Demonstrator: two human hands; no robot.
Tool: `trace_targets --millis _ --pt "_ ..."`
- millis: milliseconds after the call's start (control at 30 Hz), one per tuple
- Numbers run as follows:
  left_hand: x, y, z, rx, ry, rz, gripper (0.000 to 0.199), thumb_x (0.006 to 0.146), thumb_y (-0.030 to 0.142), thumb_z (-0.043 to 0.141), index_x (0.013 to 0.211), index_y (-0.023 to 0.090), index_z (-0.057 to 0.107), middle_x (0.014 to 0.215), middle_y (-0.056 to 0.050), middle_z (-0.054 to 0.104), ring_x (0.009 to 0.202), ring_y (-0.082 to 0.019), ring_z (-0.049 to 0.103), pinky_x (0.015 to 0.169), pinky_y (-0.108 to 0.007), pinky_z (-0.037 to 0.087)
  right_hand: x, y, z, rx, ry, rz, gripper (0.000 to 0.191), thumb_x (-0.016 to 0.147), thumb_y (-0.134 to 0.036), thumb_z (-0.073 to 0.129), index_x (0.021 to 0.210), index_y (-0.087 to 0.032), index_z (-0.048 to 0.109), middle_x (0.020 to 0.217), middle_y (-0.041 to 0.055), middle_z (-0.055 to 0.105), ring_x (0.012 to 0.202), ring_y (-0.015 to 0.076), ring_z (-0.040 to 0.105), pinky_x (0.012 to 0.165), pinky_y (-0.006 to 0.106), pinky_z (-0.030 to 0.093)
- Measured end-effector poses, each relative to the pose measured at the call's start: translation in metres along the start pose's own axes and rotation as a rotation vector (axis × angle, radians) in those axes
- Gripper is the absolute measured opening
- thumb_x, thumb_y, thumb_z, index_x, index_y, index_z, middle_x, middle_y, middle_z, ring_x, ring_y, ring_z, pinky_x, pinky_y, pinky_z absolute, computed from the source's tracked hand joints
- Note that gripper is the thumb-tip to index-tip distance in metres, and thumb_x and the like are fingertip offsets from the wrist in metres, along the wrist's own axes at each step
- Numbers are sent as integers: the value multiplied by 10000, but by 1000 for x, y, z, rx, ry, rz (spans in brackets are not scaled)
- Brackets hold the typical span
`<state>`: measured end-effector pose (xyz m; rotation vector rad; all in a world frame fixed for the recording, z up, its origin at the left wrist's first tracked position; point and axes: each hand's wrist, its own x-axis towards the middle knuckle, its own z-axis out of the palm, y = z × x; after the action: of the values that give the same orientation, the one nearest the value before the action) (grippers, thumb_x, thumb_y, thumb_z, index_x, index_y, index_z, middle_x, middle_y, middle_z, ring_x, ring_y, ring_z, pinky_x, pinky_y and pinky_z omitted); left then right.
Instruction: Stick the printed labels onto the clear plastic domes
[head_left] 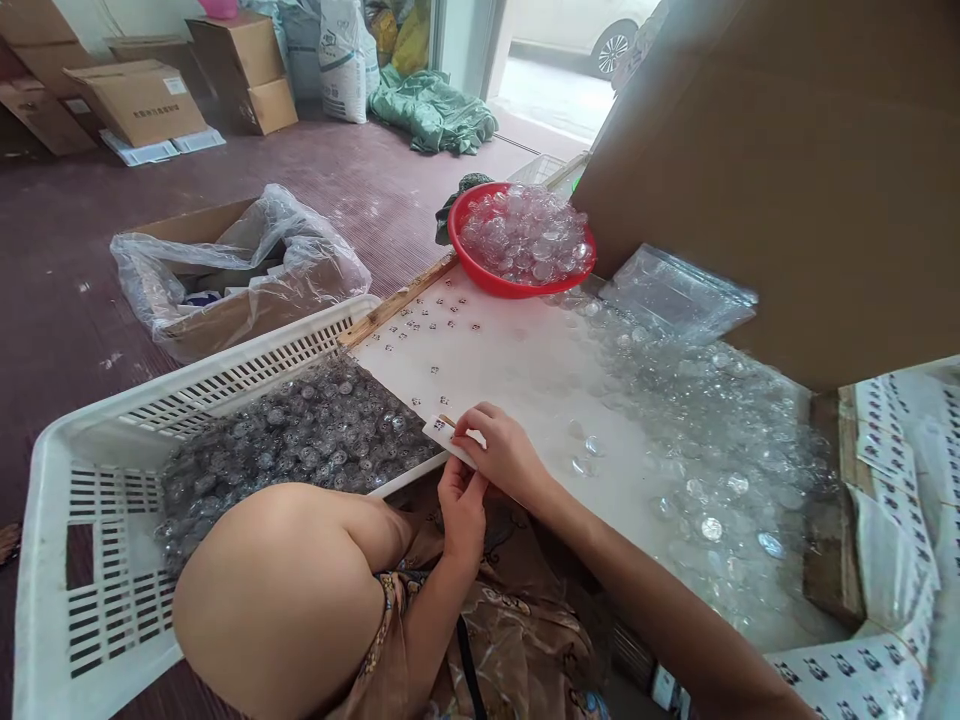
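White strip [437,431] w/ a small dark print at its tip is up at the near edge of the white tabletop [517,365], beside the corner of the white basket [41,560]. R hand [501,450] has it pinched btwn thumb & fingers; L hand [463,510] is curled just below, fingertips by the strip's lower end (can't tell if it's gripping too, fingers hide that bit). Basket holds a big heap of clear discs w/ dark prints [307,435], right next to the L hand & the person's bare knee [274,590]. On the tabletop, small dark prints [435,370] are scattered toward the wooden rail [405,302]; plain clear discs [712,527] spread over the R side, a few lying nearer the R hand. Red bowl [504,287], piled w/ more clear pcs [525,235], is at the far end, w/ a clear plastic pack [679,290] near it. Far R, printed sheets [844,668] lie past the tabletop's edge, below a big cardboard panel [780,180]. Open carton [202,325] w/ plastic lining stands on the floor beyond the basket.
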<state>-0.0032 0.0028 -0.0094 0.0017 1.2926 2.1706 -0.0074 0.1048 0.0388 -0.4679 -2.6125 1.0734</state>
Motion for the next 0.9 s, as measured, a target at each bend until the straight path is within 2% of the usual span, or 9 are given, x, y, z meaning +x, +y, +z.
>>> trace_targets --millis 67,133,200,267,333,600,767,900 --pt "-1 1 0 27 16 -12 302 746 315 730 1004 168 680 841 -24 673 709 -157 590 594 -234 485 8 11 -7 117 36 21 60 817 -240 624 769 -205 625 827 27 641 765 153 585 689 264 445" --pt "-2 2 0 75 30 -22 292 747 331 727 985 168 689 827 -27 672 674 -156 578 563 -241 485 21 30 -17 210 105 132 107 807 -297 620 765 -200 607 730 6 626 668 140 559 632 258 432" --pt "-2 2 -1 103 42 -22 268 751 330 721 970 177 699 830 -33 678 661 -159 575 551 -251 488 37 50 -27 179 167 271 110 782 -300 613 751 -196 596 673 -5 614 618 135 532 603 261 411" --pt "-2 0 -2 109 54 -20 238 755 328 715 955 198 707 830 -34 684 658 -168 579 553 -266 496 50 67 -32 95 150 373 100 775 -292 594 758 -194 602 671 -3 628 613 136 532 594 261 399" --pt "-2 -2 -3 111 56 -19 219 758 327 710 951 223 715 821 -30 686 651 -176 583 552 -282 505 57 77 -32 27 114 415 93 777 -283 584 766 -195 612 686 1 648 615 136 539 588 259 392" --pt "0 -3 -4 126 68 -33 206 743 334 705 933 256 712 815 -22 683 649 -186 592 544 -296 515 64 80 -17 -132 67 382 38 775 -195 611 773 -206 648 726 1 671 669 137 564 638 252 384" --pt "-1 -1 -2 109 54 -28 192 748 317 700 925 244 709 808 -24 683 656 -190 586 546 -300 505 63 79 -11 -214 44 336 61 761 -194 663 817 -198 688 877 34 682 752 141 586 709 256 411" --pt "-1 0 -3 120 59 -24 210 740 331 709 930 241 715 801 -29 682 653 -194 586 548 -307 507 61 77 -10 -231 34 331 74 793 -190 649 842 -211 700 840 14 699 779 147 618 726 251 432"
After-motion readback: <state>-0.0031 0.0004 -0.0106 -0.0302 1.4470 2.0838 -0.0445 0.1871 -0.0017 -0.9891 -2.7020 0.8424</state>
